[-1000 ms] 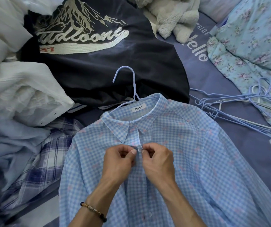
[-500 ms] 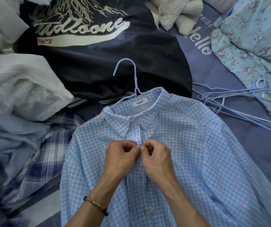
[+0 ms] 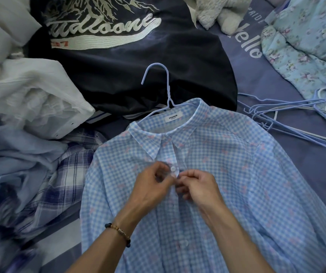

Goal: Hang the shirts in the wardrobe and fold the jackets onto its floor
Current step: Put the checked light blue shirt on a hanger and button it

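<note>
We see both forearms reaching in from the bottom edge, converging toward the middle. Our left hand (image 3: 150, 189) has its fingers curled inward, blurred, so whether they pinch anything we cannot quite tell; a beaded bracelet (image 3: 118, 231) circles that wrist. Our right hand (image 3: 199, 189) sits just beside it, thumb and forefinger pinched together at the tips.

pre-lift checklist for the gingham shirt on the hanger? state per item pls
1. Hanger seated inside gingham shirt, hook out past the collar: ok.
2. Collar button closed: ok.
3. Second button through its hole: cannot tell, blurred.
4. Left hand and right hand off the placket: not ok, both pinch it.
5. Lower button fastened: cannot tell.
6. Hook clear of the dark jacket: not ok, it lies on it.
</note>
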Motion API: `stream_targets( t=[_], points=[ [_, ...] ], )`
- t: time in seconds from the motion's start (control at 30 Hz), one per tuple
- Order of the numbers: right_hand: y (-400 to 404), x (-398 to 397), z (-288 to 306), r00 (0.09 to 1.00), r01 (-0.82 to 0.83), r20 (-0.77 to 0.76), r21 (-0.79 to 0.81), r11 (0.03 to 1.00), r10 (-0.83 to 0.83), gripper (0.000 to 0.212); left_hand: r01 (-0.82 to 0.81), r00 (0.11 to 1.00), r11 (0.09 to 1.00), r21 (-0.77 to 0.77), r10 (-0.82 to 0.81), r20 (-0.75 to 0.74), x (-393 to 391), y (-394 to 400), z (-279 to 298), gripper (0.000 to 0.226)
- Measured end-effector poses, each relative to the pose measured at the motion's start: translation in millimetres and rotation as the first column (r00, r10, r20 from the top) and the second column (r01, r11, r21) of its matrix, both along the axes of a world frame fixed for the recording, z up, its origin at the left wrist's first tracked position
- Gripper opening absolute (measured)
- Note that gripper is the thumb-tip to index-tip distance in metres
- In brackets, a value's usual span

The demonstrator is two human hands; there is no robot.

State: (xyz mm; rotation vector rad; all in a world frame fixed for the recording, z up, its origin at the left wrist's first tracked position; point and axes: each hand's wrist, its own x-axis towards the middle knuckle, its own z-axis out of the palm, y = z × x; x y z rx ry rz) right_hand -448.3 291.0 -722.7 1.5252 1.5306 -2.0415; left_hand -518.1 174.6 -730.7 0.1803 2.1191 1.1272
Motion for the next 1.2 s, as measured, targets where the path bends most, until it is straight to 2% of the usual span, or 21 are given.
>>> stream_targets(
  t=[0.07, 0.1, 0.17, 0.2, 0.27, 0.3, 0.4, 0.43, 0.53, 0.6, 0.67, 0.77, 0.83, 1.0, 1.13, 1.2],
  points=[
    [2.1, 12.0, -5.2, 1.000, 0.017, 0.012, 0.122, 0.992, -0.018, 0.021, 0.170, 0.985, 0.963, -0.208, -0.174, 0.002, 11.4, -3.1, -6.2, 0.046],
    [3.2, 19.5, -8.5, 1.000, 0.002, 0.023, 0.188, 0.982, -0.006, 0.025, 0.265, 0.954, 0.906, -0.330, -0.297, -0.049, 17.6, -3.2, -8.4, 0.058],
    [4.0, 34.4, -15.8, 0.997, -0.080, 0.037, 0.280, 0.957, 0.073, 0.029, 0.339, 0.885, 0.818, -0.465, -0.445, -0.138, 30.1, 0.0, -9.8, 0.064],
    [2.9, 41.2, -17.7, 0.992, -0.130, 0.040, 0.300, 0.945, 0.124, 0.029, 0.333, 0.877, 0.814, -0.475, -0.452, -0.161, 35.8, 1.7, -9.9, 0.063],
    [-1.2, 51.0, -18.3, 0.974, -0.222, 0.041, 0.370, 0.902, 0.223, 0.028, 0.283, 0.891, 0.845, -0.454, -0.407, -0.203, 44.6, 1.1, -8.8, 0.057],
    [-3.9, 54.0, -17.4, 0.960, -0.267, 0.045, 0.458, 0.848, 0.278, 0.027, 0.249, 0.901, 0.866, -0.434, -0.372, -0.225, 47.9, -2.0, -7.8, 0.051],
    [-14.2, 56.2, -19.5, 0.894, -0.330, 0.029, 0.718, 0.612, 0.448, 0.014, 0.085, 0.944, 0.922, -0.377, -0.196, -0.267, 51.7, -19.1, -3.1, 0.021],
    [-18.7, 55.5, -22.6, 0.864, -0.368, 0.054, 0.746, 0.555, 0.500, 0.011, 0.029, 0.957, 0.927, -0.373, -0.133, -0.257, 51.5, -25.4, -2.1, 0.016],
    [-28.9, 51.5, -30.3, 0.785, -0.516, 0.217, 0.746, 0.420, 0.580, 0.016, -0.053, 0.989, 0.946, -0.319, 0.006, -0.145, 51.9, -38.9, -3.7, 0.026],
    [-30.6, 48.2, -30.3, 0.760, -0.559, 0.273, 0.737, 0.379, 0.590, 0.019, -0.082, 0.997, 0.959, -0.271, 0.081, -0.014, 52.4, -40.3, -4.5, 0.028],
    [-30.3, 46.0, -26.5, 0.754, -0.582, 0.280, 0.704, 0.407, 0.594, 0.016, -0.172, 0.967, 0.969, -0.176, 0.200, 0.157, 51.2, -38.0, -2.2, 0.023],
    [-26.4, 46.9, -13.7, 0.865, -0.467, 0.181, 0.632, 0.619, 0.468, 0.011, -0.283, 0.889, 0.959, -0.029, 0.274, 0.367, 50.5, -30.2, 8.4, 0.020],
    [-26.3, 50.7, -3.0, 0.919, -0.363, 0.113, 0.611, 0.703, 0.377, 0.013, -0.334, 0.854, 0.942, 0.033, 0.288, 0.433, 53.4, -24.7, 15.1, 0.021],
    [-35.7, 60.1, 6.9, 0.966, -0.198, 0.014, 0.687, 0.699, 0.260, 0.010, -0.379, 0.818, 0.922, 0.078, 0.295, 0.495, 60.4, -16.8, 23.9, 0.015],
    [-43.9, 62.2, 6.8, 0.957, -0.201, 0.010, 0.741, 0.640, 0.288, 0.011, -0.411, 0.808, 0.908, 0.081, 0.321, 0.494, 60.8, -13.2, 29.7, 0.014],
    [-43.9, 62.4, 8.5, 0.958, -0.193, -0.010, 0.715, 0.672, 0.286, 0.012, -0.427, 0.801, 0.901, 0.075, 0.338, 0.494, 60.6, -14.5, 29.9, 0.016]
  ],
)
